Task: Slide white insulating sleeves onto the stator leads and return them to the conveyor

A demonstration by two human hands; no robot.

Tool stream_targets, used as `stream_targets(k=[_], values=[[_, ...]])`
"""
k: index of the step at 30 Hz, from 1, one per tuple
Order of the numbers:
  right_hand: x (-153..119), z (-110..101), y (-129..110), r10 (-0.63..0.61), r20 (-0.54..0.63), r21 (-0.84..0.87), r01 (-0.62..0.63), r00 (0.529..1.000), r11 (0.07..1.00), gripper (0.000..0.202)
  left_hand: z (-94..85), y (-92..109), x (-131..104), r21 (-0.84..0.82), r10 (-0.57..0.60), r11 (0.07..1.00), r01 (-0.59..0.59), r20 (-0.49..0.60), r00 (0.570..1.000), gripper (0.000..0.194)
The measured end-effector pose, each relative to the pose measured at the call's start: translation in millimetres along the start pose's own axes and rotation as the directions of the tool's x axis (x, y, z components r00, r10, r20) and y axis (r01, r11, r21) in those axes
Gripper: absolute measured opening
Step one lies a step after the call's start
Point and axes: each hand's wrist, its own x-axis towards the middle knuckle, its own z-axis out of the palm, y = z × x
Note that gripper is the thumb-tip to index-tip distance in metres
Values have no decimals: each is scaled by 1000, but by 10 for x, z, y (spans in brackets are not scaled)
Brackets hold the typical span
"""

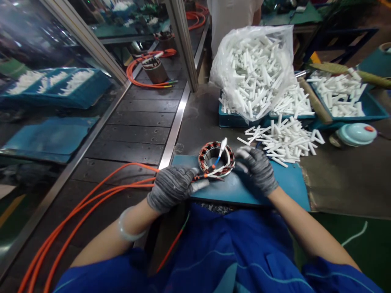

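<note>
Blue matting [290, 183] bears the ring [204, 154]; left hand [172, 185] clasps orange cables [143, 185] left of it, right hand [258, 169] sits just right, fingers parted, arranging next seemingly needing steadiness.

Lighting's kinda dim on my feed, with glare along the metal rail [172, 136] and a shadow on the blue mat [287, 183] by the right hand [258, 169]. Far left looks blurry, edges stretched.

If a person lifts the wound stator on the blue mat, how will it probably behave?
The wound stator is probably heavy for its size, given its packed copper-coloured windings. Lying flat, it seems unlikely to roll. The orange cables may drag, since they trail leftward.
</note>
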Motion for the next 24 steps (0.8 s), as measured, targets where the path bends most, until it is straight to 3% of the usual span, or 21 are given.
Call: stream_targets(k=[3,6,8,13,16,20,24], values=[[73,-58,-13,129,-175,88,-115,976,989,32,-82,179,67,-21,19,1000,-22,-109,994,34],[14,-102,-151,214,-253,192,-168,944,967,27,-93,220,77,5,29,1000,-29,-87,996,26],[-26,-114,-251,204,-211,242,-151,956,958,27,-65,211,63,-21,-1,1000,-1,-87,996,24],[94,-79,-354,186,1,355,-174,983,918,33,-26,74,134,-290,-74,956,46,-86,994,29],[222,-63,-354,81,71,336,-100,994,936,28,-43,-105,233,-300,-80,952,65,-40,996,30],[274,-58,-378,-10,137,262,-27,990,965,28,-59,-371,319,-352,113,933,-79,78,990,40],[289,-8,-348,44,163,403,-107,986,909,25,44,-532,380,-436,241,890,-131,208,948,45]])
